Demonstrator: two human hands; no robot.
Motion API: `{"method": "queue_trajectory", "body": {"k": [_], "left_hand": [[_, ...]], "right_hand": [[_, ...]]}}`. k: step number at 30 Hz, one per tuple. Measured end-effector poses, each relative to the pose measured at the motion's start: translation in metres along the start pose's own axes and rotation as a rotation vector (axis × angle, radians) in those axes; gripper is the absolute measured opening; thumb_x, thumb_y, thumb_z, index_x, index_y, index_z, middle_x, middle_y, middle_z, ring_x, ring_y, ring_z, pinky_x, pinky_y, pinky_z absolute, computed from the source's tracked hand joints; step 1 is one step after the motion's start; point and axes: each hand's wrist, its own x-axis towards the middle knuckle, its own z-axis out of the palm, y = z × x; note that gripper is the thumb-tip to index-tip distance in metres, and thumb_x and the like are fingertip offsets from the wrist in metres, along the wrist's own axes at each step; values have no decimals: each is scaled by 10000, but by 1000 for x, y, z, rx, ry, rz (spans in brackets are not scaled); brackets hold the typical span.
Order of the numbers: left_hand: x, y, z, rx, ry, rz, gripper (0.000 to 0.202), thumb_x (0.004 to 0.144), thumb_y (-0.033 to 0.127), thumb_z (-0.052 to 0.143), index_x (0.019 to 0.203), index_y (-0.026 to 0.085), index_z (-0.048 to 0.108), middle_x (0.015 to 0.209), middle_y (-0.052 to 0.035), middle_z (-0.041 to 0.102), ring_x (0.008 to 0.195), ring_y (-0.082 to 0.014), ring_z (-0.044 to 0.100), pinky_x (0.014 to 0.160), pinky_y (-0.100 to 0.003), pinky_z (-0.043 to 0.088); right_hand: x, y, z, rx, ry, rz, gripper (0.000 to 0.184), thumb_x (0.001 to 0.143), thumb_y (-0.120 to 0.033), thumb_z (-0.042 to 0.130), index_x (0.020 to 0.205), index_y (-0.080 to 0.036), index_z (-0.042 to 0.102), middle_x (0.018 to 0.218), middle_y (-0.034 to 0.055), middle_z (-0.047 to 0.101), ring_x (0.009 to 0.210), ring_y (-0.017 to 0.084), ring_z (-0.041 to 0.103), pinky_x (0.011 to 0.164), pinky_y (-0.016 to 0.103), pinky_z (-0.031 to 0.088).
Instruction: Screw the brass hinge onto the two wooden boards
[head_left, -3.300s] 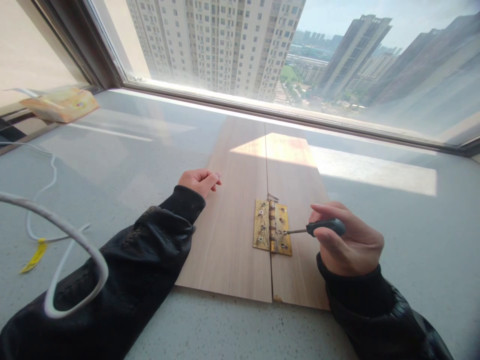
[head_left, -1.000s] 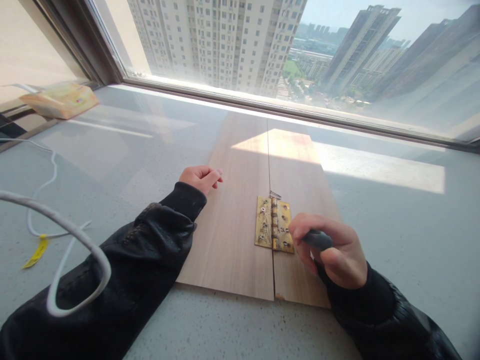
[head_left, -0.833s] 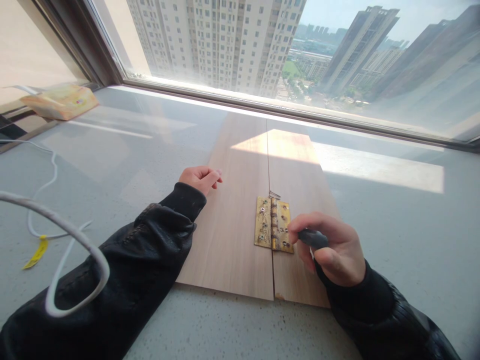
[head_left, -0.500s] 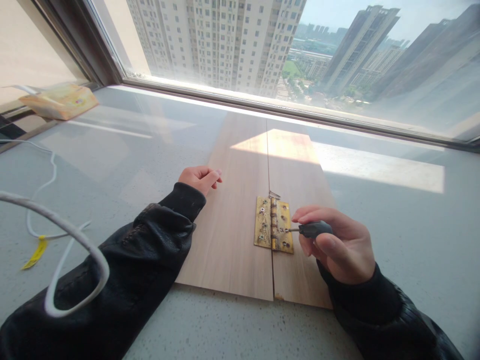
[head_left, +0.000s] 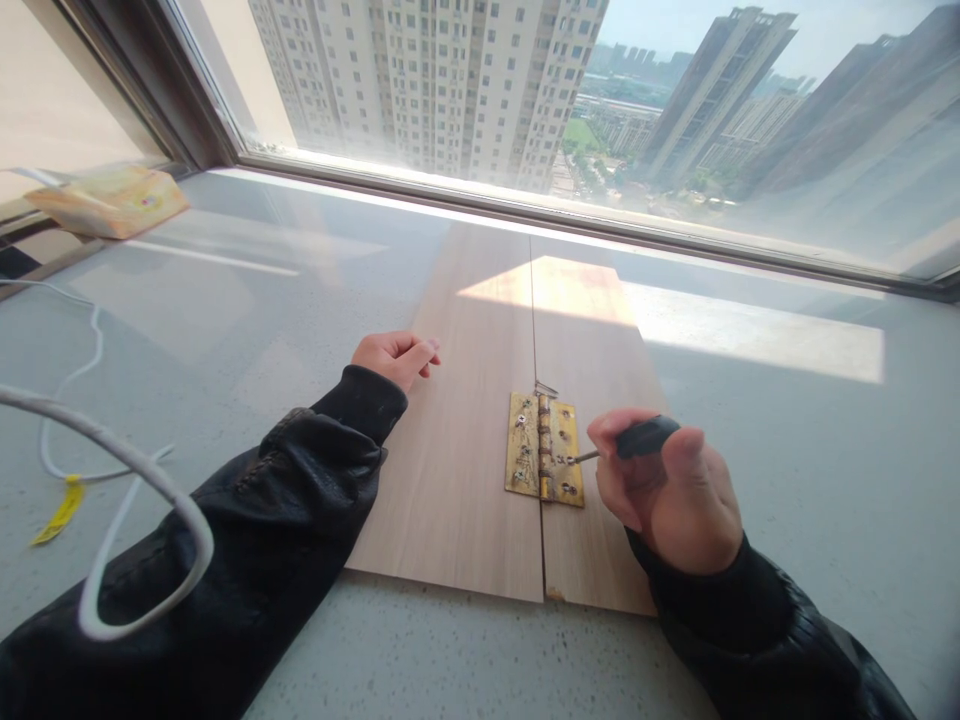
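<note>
Two pale wooden boards [head_left: 465,480] lie side by side with a narrow seam between them. Across the seam is a worn brass hinge [head_left: 544,448], spread flat, with screws in its left leaf. My right hand [head_left: 675,490] is closed around the dark handle of a screwdriver [head_left: 646,437]. The tool's tip meets a hole area on the right leaf; whether a screw sits under it is too small to tell. Over the left board's edge rests my left hand [head_left: 394,358], fingers curled and thumb pressed against them; anything inside is hidden.
Thin metal pieces, apparently screws [head_left: 546,388], lie just above the hinge. A white cable [head_left: 150,470] with a yellow tag [head_left: 58,512] loops at left, near my left sleeve. A tissue-like soft pack [head_left: 112,200] stands at the far left, by the window frame [head_left: 450,200].
The screwdriver's handle has tilted upward, and my right hand's grip has shifted, with the thumb now raised behind the handle. My left hand stays in place on the board.
</note>
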Motion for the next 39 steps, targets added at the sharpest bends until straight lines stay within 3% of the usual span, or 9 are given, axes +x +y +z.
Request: {"method": "queue_trajectory", "body": {"k": [4, 10, 16, 19, 23, 26, 29, 32, 39], "left_hand": [[-1, 1, 0, 1, 2, -12, 315, 730, 436, 590, 603, 159, 672, 512, 2, 571, 489, -106, 441, 498, -244, 294], [-1, 1, 0, -2, 2, -12, 315, 731, 434, 592, 601, 157, 669, 511, 1, 572, 472, -101, 423, 482, -239, 284], [0, 0, 0, -9, 6, -16, 313, 730, 433, 594, 603, 157, 668, 506, 3, 561, 479, -100, 424, 491, -242, 285], [-1, 1, 0, -7, 8, -5, 309, 737, 421, 594, 600, 154, 666, 504, 9, 559, 466, -92, 406, 486, -239, 282], [-2, 3, 0, -3, 12, -8, 297, 741, 401, 601, 603, 148, 669, 493, 21, 550, 439, -76, 363, 476, -231, 270], [-2, 4, 0, -11, 18, -9, 294, 740, 394, 605, 599, 145, 670, 485, 21, 546, 441, -75, 367, 482, -228, 275], [-2, 4, 0, -19, 18, -11, 297, 740, 398, 610, 597, 145, 669, 485, 22, 545, 446, -74, 376, 488, -228, 277], [-2, 4, 0, -13, 17, -18, 300, 743, 403, 608, 600, 147, 672, 491, 21, 551, 447, -74, 377, 489, -228, 280], [-1, 2, 0, -4, 13, -6, 308, 740, 417, 601, 601, 151, 675, 494, 14, 564, 456, -85, 397, 496, -233, 300]], "right_hand": [[2, 3, 2, 39, -15, -9, 443, 861, -599, 433, 880, -211, 644, 622, -23, 456, 331, 33, 276, 303, 192, 115], [14, -11, 6, 282, -146, 152, 426, 782, -617, 483, 647, -221, 563, 534, -67, 277, 321, 32, 156, 278, 181, 72], [7, -10, 5, 142, -134, 117, 484, 723, -667, 538, 607, -198, 528, 511, -59, 329, 321, 37, 203, 291, 190, 64], [4, -7, 1, -17, -110, 60, 507, 780, -666, 487, 734, -187, 646, 536, -32, 430, 300, 44, 283, 290, 206, 123], [3, -8, -1, -339, 125, -150, 360, 817, -504, 566, 883, -192, 733, 742, 55, 592, 496, 109, 489, 398, 261, 319], [3, -6, 1, -335, 307, -306, 269, 741, -454, 682, 873, -223, 724, 739, 43, 599, 673, 172, 545, 567, 316, 427], [1, -2, 3, -248, 232, -318, 221, 770, -423, 669, 868, -228, 706, 775, 55, 654, 732, 210, 602, 675, 376, 471], [-2, 0, 9, -210, 94, -250, 250, 868, -408, 546, 939, -214, 687, 767, 65, 649, 709, 214, 610, 662, 399, 473], [2, 0, 23, 76, 76, -160, 283, 864, -471, 488, 781, -217, 583, 628, -20, 431, 572, 128, 395, 573, 314, 335]]}}
